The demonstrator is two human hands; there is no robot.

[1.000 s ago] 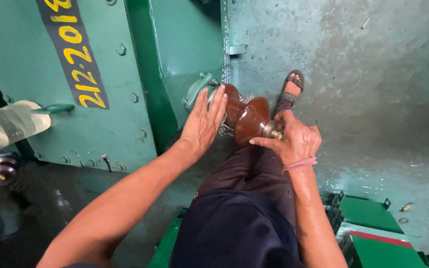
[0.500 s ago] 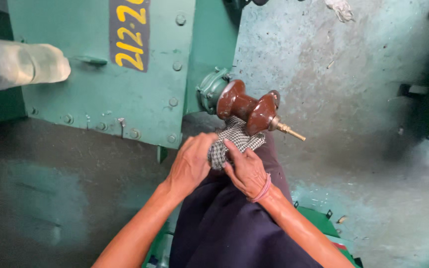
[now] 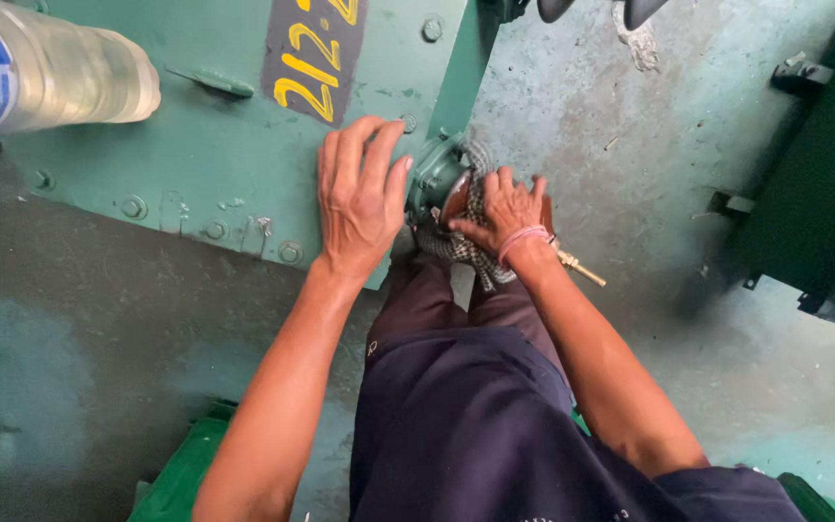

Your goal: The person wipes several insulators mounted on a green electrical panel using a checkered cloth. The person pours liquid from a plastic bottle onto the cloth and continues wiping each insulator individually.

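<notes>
Floor: stained grey concrete (image 3: 630, 126), upper right.
Left hand (image 3: 358, 198): spread flat on green casing (image 3: 195, 145).
Right hand (image 3: 503, 215): pressing checked cloth (image 3: 471, 253) around flange (image 3: 434, 179) (soft cloth, likely rigid heavy fitting; grip over cloth).

Your left hand (image 3: 358, 198) lies flat on the green casing (image 3: 195, 126). Your right hand (image 3: 503, 215) presses a checked cloth (image 3: 475, 253) around the insulator by the round flange (image 3: 434, 184); its brass stud (image 3: 582, 271) pokes out below your wrist.

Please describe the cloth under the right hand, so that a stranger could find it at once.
Start at the big green metal housing and follow its corner to the round green flange. Just beside it, the right hand presses the cloth. It alone has a black-and-white check pattern; the surroundings are plain green or grey.
</notes>
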